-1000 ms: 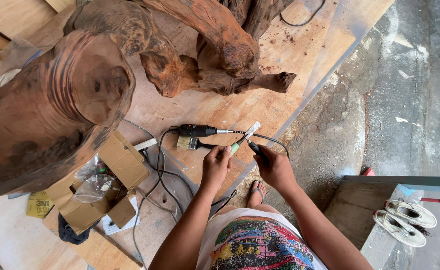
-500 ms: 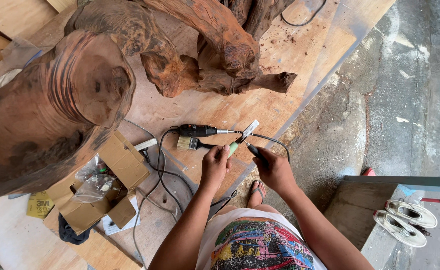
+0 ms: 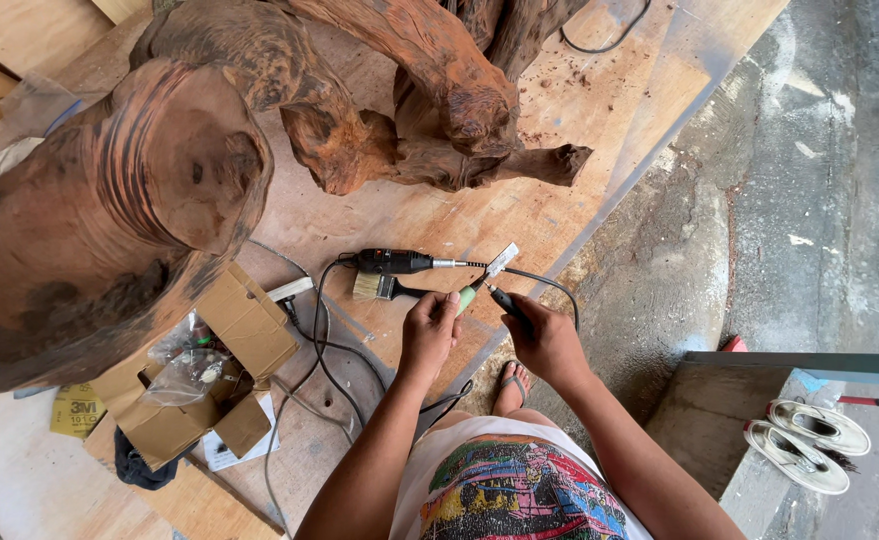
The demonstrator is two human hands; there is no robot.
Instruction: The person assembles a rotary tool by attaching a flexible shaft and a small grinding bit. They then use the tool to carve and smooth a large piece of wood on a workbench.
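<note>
Left hand (image 3: pixel 429 330) grasps green tool handle (image 3: pixel 467 297), right hand (image 3: pixel 544 340) grips black handpiece (image 3: pixel 509 303); fitting underway, carving (image 3: pixel 259 130) untouched.

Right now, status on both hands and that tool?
Left hand grips green-handled tool. Right hand holds black handpiece, tips meeting. Paintbrush and rotary motor lie just ahead.
</note>
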